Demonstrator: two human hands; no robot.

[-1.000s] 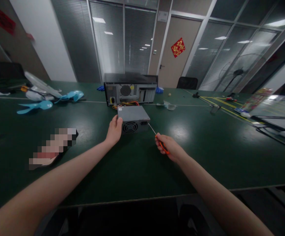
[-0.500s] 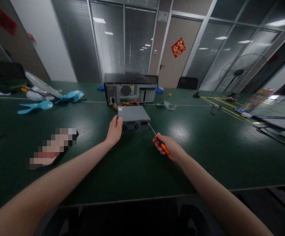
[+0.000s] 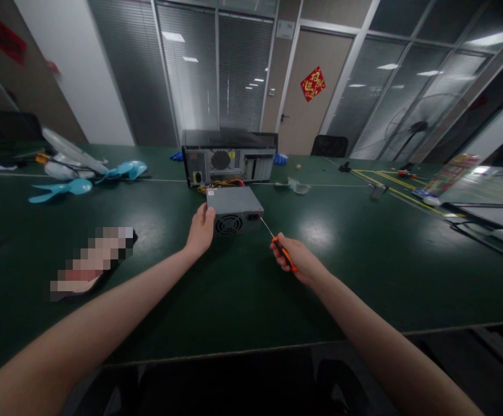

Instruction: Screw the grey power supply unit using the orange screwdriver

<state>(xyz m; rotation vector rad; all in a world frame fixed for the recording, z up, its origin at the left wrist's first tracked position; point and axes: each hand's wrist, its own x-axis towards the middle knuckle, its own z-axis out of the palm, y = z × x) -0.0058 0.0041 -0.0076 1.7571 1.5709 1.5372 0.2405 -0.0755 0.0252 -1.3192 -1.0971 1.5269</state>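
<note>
A grey computer power supply (image 3: 235, 201) sits on the green table, its fan grille and socket facing me. My left hand (image 3: 200, 231) grips its left side, thumb at the front edge and the other fingers partly hidden behind. In my right hand (image 3: 297, 257) is a screwdriver (image 3: 284, 254) with an orange and black handle. Its thin shaft points up and left, the tip at the lower right corner of the power supply's front; whether it sits in a screw is too small to tell. Coloured cables (image 3: 220, 184) run behind the power supply, close to a black computer case (image 3: 229, 156).
A pixelated, phone-like object (image 3: 95, 263) lies on the table (image 3: 216, 312) at left. Light blue fan blades (image 3: 67, 189) and white fan parts rest farther back. A clear plastic piece (image 3: 295, 186) lies right of the case, with a dark-framed panel (image 3: 489, 216) at far right.
The screwdriver handle has turned slightly in my right hand, showing more black between the orange. The whole view has shifted a little; my left hand and the power supply keep their places.
</note>
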